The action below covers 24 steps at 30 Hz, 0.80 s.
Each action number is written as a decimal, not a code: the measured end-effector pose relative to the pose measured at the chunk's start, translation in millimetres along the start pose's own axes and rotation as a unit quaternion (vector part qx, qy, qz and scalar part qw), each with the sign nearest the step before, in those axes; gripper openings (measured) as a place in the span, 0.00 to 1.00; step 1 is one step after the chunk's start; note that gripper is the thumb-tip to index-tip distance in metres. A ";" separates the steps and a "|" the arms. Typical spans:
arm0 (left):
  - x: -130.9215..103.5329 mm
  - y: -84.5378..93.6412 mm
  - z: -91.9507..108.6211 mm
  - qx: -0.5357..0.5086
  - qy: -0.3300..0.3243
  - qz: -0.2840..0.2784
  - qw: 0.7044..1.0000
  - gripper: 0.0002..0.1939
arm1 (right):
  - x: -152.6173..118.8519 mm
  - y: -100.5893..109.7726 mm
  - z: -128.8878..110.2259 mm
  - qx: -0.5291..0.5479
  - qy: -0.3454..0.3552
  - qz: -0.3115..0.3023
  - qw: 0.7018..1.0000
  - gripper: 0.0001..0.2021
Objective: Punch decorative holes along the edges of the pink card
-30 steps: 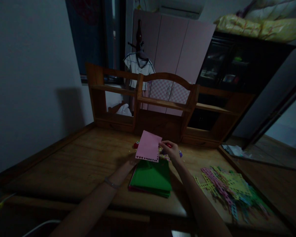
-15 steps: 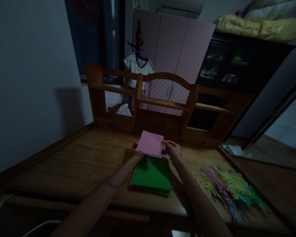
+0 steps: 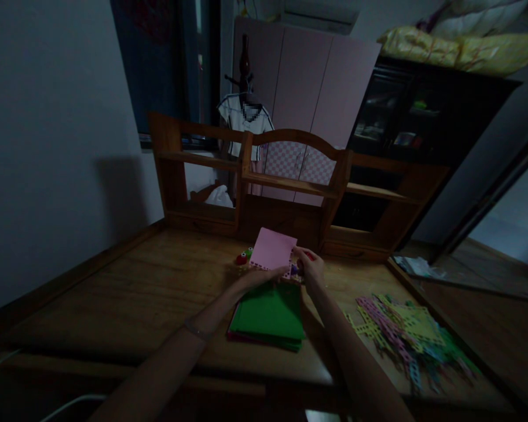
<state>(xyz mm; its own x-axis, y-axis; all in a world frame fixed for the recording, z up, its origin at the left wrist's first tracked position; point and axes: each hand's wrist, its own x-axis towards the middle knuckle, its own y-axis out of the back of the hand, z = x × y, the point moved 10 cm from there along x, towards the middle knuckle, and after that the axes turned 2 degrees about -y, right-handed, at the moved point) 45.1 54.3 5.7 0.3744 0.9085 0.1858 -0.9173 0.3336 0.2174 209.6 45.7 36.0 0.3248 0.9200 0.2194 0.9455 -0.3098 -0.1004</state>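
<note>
A pink sheet [image 3: 273,249] with punched holes along its lower and right edges is held up, tilted, above the far side of a green stack of sheets [image 3: 270,316]. My left hand [image 3: 264,275] is closed on the sheet's lower edge, its fingers reaching toward the lower right corner. At the right edge, near the top corner, my right hand [image 3: 311,268] pinches the sheet. Something small and red [image 3: 309,256] shows at that hand; whether it is held I cannot tell. Behind the sheet, a red and green toy-like thing with eyes [image 3: 243,256] and a purple bit [image 3: 294,269] peek out.
Perforated strips in pink, yellow, green and blue [image 3: 405,328] lie heaped at the right of the wooden table [image 3: 158,281]. A wooden shelf unit [image 3: 290,186] stands along its back edge. Small crumbs lie near the sheet. The room is dim.
The pink sheet has shifted slightly right and turned a little. My left hand has moved from under its lower left to across its lower edge. The right hand stays at the right edge.
</note>
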 end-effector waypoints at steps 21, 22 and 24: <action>4.5 30.9 -4.6 -0.003 0.001 0.097 0.995 0.26 | 0.4 -19.3 14.5 0.025 -0.075 -0.095 0.992 0.23; 4.6 31.1 -3.4 -0.001 -0.003 0.097 0.995 0.26 | 1.0 -19.0 14.3 0.024 -0.070 -0.093 0.993 0.22; 5.5 31.6 -0.6 0.009 -0.017 0.097 0.995 0.26 | 3.0 -17.0 14.4 0.023 -0.059 -0.084 0.994 0.21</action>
<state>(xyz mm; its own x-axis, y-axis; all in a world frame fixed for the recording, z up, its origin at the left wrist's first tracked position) 18.1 69.9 13.0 0.1951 0.9462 0.2583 -0.9702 0.1476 0.1920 194.1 57.2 24.4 0.1539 0.9806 0.1214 0.9832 -0.1398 -0.1175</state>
